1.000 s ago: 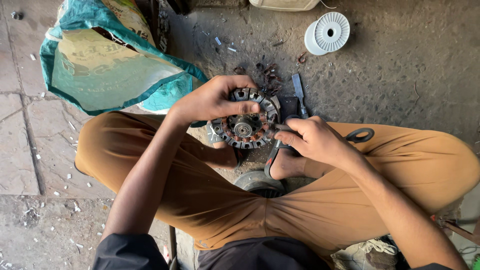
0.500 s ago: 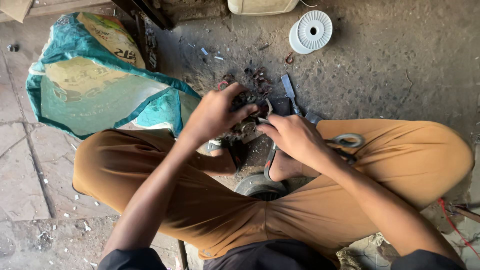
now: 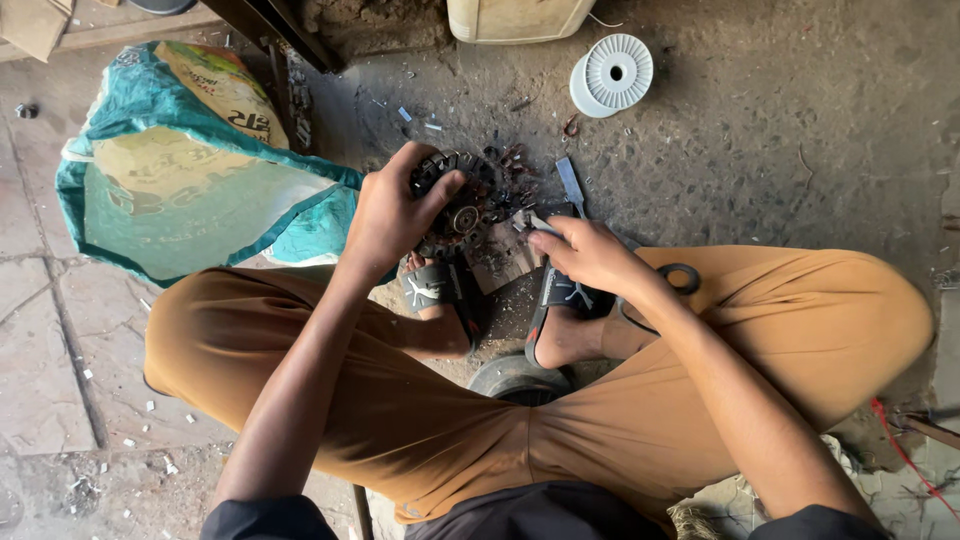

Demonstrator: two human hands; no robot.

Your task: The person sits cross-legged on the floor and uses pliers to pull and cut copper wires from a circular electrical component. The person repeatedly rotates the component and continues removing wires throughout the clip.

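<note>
Two hands on one part: left hand (image 3: 395,215) clenched over the round dark metal motor stator (image 3: 465,210), on the floor just beyond the feet. Right hand (image 3: 590,255) w/ fingers curled at its right edge, nearer the flat metal blade (image 3: 570,185); can't tell what it pinches.

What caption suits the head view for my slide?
Seated person's left hand grips a round motor stator while the right hand works its edge.

Round dark metal motor stator (image 3: 462,207), slotted all around its rim with a small bearing hub at center, is lying flat-face-up, slightly tilted, low over the littered floor (image 3: 760,130) between two sandalled feet.
</note>
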